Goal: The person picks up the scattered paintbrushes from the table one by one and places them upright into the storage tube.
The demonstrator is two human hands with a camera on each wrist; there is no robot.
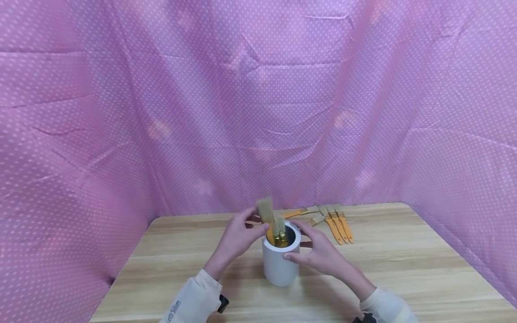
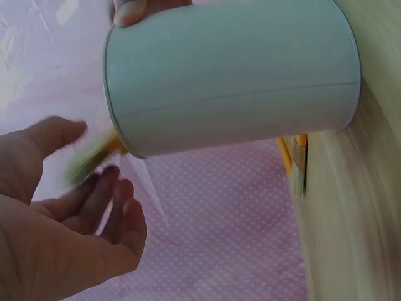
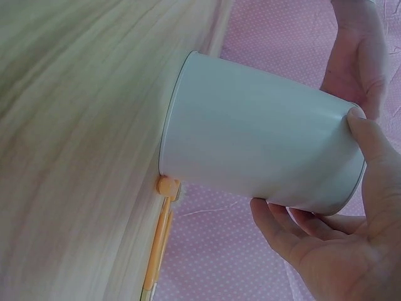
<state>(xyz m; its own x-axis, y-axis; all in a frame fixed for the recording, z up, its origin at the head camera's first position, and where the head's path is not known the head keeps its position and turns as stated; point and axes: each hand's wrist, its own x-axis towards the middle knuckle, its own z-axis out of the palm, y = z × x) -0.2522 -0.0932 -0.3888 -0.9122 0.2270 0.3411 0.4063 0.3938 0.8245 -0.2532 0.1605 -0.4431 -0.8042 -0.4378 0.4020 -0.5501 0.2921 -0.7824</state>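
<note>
A white cylindrical canister (image 1: pixel 280 264) stands upright on the table with its dark inside showing. Several paintbrushes (image 1: pixel 281 231) lean in it, bristles up. One wider brush (image 1: pixel 265 210) rises above the others at the left of the rim; it is blurred. My left hand (image 1: pixel 242 233) is around this brush, and in the left wrist view the left hand (image 2: pixel 75 213) has thumb and fingers spread apart, with the blurred brush between them. My right hand (image 1: pixel 319 253) grips the canister's right side near the top, its thumb at the rim in the right wrist view.
Behind the canister to the right, several orange-handled brushes (image 1: pixel 339 226) lie side by side on the wooden table (image 1: pixel 194 269). Another brush (image 1: pixel 296 213) lies crosswise near the back edge. A pink dotted curtain (image 1: pixel 258 112) surrounds the table at the back and sides.
</note>
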